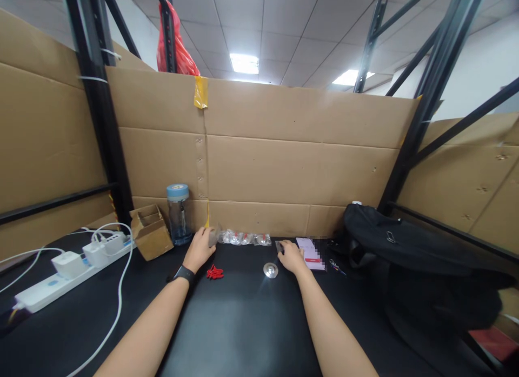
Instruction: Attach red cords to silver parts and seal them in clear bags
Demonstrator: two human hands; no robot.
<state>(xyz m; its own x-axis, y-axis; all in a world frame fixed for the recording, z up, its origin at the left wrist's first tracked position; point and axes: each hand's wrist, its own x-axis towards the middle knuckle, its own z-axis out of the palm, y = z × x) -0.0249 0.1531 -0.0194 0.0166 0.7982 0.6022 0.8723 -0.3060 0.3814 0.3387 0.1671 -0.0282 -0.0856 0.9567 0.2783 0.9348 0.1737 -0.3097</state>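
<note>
At the back of the black table, my left hand (pixel 200 249), with a dark watch on the wrist, has its fingers closed around a greyish see-through plastic piece (pixel 213 237). That piece sits at the left end of a row of shiny items in clear wrapping (pixel 244 238). Small red pieces (pixel 214 272) lie in a pile just right of the left wrist. My right hand (pixel 291 256) rests low on the table, fingers curled at a small dark item (pixel 279 246) that is mostly hidden. A round silver disc (pixel 270 270) lies to its left.
On the left are a white power strip (pixel 73 274) with cables, an opened cardboard box (pixel 152 233) and a blue-lidded bottle (pixel 179 215). A printed card (pixel 311 254), keys (pixel 336 267) and a black backpack (pixel 421 258) are on the right. Cardboard walls (pixel 284 171) surround the table.
</note>
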